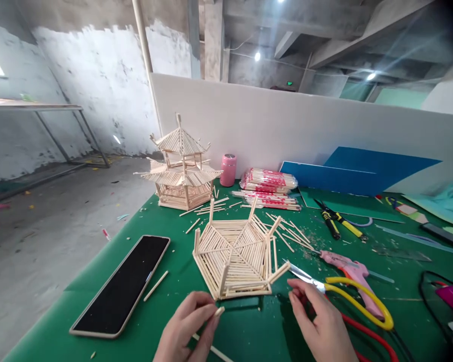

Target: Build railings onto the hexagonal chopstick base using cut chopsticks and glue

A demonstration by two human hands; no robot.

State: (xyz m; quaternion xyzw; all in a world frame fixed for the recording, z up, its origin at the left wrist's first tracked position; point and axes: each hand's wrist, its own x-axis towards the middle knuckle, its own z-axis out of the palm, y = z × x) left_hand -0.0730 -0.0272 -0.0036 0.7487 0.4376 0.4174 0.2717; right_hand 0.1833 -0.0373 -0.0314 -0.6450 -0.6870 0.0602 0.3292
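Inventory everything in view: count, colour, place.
Stick pagoda: one, pale, back left
Hexagonal stick frame: one, pale, centre
Loose wooden sticks: many, pale, scattered
Stick packs: several, red and clear, back
Cylindrical container: one, pink, beside pagoda
Flat phone: one, black, left
Metal pliers: one, yellow handles, right
Glue gun: one, pink, right
Metal scissors: one, yellow and red, right
Flat boards: two, blue, back right
Tabletop: one, green, beneath
Partition: one, white, behind
Left hand: one, pinching stick piece
Right hand: one, near scissors

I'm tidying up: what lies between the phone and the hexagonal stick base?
One loose stick, on the green tabletop between phone and base, as the head view shows.
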